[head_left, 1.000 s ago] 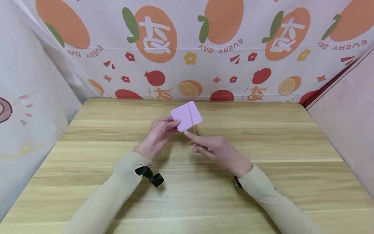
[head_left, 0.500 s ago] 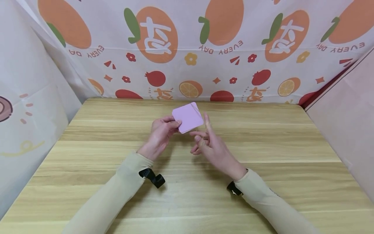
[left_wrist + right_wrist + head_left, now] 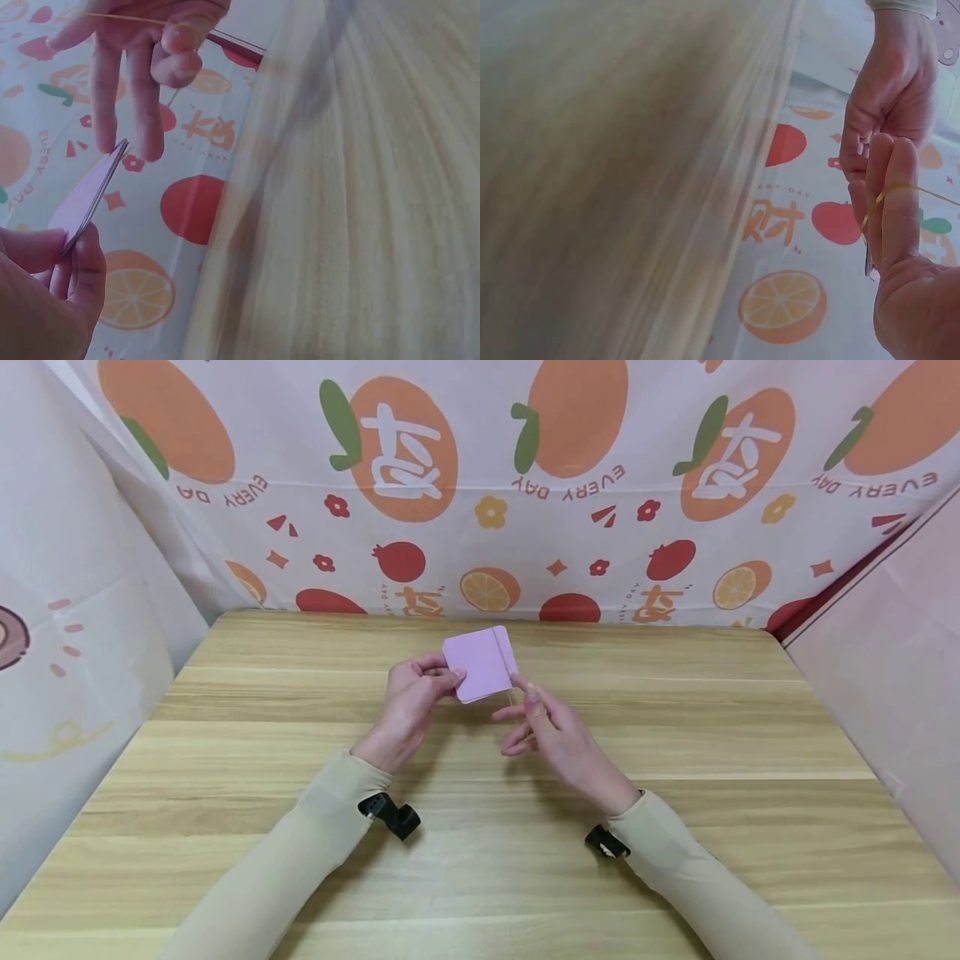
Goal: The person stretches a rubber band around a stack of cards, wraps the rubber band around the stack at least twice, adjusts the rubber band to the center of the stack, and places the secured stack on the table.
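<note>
My left hand (image 3: pixel 411 697) pinches a thin stack of pink square cards (image 3: pixel 477 665) by its left edge, thumb on top. In the left wrist view the cards (image 3: pixel 88 191) are seen nearly edge-on. A thin yellowish rubber band (image 3: pixel 502 653) crosses the stack near its right side. From there it stretches to my right hand (image 3: pixel 561 733), hooked by the fingers. One fingertip of that hand touches the cards' right corner. The right wrist view shows the band (image 3: pixel 897 187) across two fairly straight fingers; in the left wrist view, other fingers curl at the band.
A wooden table (image 3: pixel 480 877) lies under both hands. Behind it hangs a white cloth (image 3: pixel 450 535) with printed fruit, and pale cloth (image 3: pixel 90 610) covers the left side. Black straps with camera mounts (image 3: pixel 393 817) sit on the wrists.
My right hand lifted its index finger, then lowered it to the cards' right corner. The band across the cards shifted right. My left hand holds the stack almost in place.
</note>
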A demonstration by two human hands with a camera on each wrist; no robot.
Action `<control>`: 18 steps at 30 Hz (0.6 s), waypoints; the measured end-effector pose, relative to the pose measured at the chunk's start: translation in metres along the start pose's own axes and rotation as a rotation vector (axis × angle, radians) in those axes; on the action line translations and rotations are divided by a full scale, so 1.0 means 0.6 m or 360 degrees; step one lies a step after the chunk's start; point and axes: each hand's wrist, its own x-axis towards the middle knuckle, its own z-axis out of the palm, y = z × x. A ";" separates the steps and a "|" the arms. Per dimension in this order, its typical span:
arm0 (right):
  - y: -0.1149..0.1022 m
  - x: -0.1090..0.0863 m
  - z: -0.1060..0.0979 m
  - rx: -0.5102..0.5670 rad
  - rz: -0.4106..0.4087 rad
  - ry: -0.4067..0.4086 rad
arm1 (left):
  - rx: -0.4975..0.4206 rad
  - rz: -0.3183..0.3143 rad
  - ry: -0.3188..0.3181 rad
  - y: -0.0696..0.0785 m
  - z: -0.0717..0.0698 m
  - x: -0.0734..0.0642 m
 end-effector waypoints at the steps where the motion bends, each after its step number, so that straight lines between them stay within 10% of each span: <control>1: 0.000 0.000 -0.001 -0.0007 -0.0009 -0.0004 | 0.0010 0.0005 0.0000 0.001 -0.001 0.000; 18: 0.015 0.013 -0.012 0.0302 0.0153 -0.0064 | 0.0045 -0.0001 -0.0036 0.012 -0.004 0.004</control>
